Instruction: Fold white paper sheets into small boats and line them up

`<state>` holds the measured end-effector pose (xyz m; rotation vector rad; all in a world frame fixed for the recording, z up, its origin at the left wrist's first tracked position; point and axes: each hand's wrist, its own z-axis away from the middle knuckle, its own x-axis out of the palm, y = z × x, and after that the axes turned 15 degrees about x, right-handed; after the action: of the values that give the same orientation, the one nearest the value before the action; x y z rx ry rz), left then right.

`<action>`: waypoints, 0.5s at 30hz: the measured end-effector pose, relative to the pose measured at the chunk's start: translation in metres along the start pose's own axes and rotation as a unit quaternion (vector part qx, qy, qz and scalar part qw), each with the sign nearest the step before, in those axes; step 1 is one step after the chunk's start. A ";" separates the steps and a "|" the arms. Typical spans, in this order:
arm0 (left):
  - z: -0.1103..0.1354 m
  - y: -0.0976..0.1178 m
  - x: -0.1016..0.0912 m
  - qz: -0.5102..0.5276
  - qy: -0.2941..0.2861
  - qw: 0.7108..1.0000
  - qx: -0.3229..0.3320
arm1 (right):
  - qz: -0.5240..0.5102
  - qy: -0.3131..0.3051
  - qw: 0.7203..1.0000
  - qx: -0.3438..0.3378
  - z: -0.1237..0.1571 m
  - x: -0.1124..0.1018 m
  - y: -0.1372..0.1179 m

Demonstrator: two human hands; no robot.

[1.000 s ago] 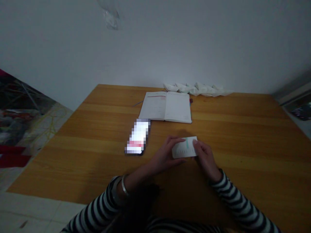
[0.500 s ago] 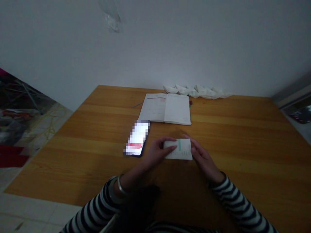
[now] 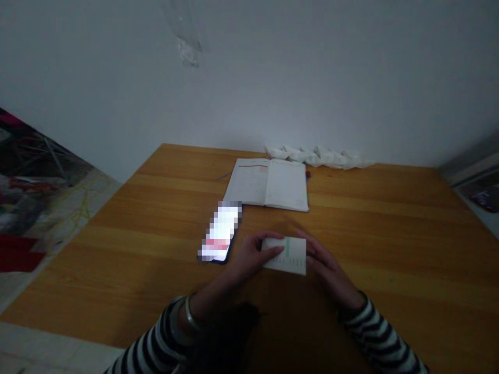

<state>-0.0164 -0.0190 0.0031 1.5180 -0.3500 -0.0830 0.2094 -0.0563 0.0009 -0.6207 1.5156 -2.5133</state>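
Observation:
Low in front of me, my left hand pinches the left part of a small white card-like piece with a green stripe and a row of small print. Whether it is a flat card or a thin box, I cannot tell. At its right edge is my right hand, fingers stretched out loosely, the upper ones reaching behind the far corner. Contact there is hard to make out in the dim light. A lit phone, its screen pixelated, lies left of my hands. Beyond them an open notebook rests on the wooden table.
Crumpled white tissue or cloth runs along the table's back edge by the wall. A clear plastic piece hangs on the wall. Red material and clutter are on the floor at left.
The view has tipped slightly, so everything sits lower. The white piece has tilted, its right side lower, still in my left hand. My right fingers have straightened somewhat beside it.

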 end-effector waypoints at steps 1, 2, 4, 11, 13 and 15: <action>0.000 0.000 0.000 -0.006 -0.004 1.000 0.002 | 0.007 0.000 1.000 -0.007 0.000 -0.001 0.000; 0.000 0.000 0.000 -0.011 -0.010 1.000 0.005 | 0.016 0.003 1.000 -0.014 0.001 -0.001 0.000; 0.000 0.000 0.000 -0.018 -0.019 1.000 0.010 | 0.039 0.011 0.999 -0.030 0.001 -0.001 -0.001; 0.003 0.004 0.002 -0.042 -0.031 0.998 0.027 | 0.113 0.081 0.986 -0.089 -0.002 0.007 0.004; 0.003 0.002 0.002 -0.050 -0.042 0.997 0.033 | 0.141 0.096 0.978 -0.117 -0.004 0.009 0.006; 0.003 0.000 0.002 -0.049 -0.050 0.997 0.035 | 0.150 0.114 0.973 -0.136 -0.005 0.009 0.007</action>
<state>-0.0153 -0.0227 0.0033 1.6040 -0.3602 -0.2270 0.1986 -0.0591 -0.0049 -0.1157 1.8902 -2.2268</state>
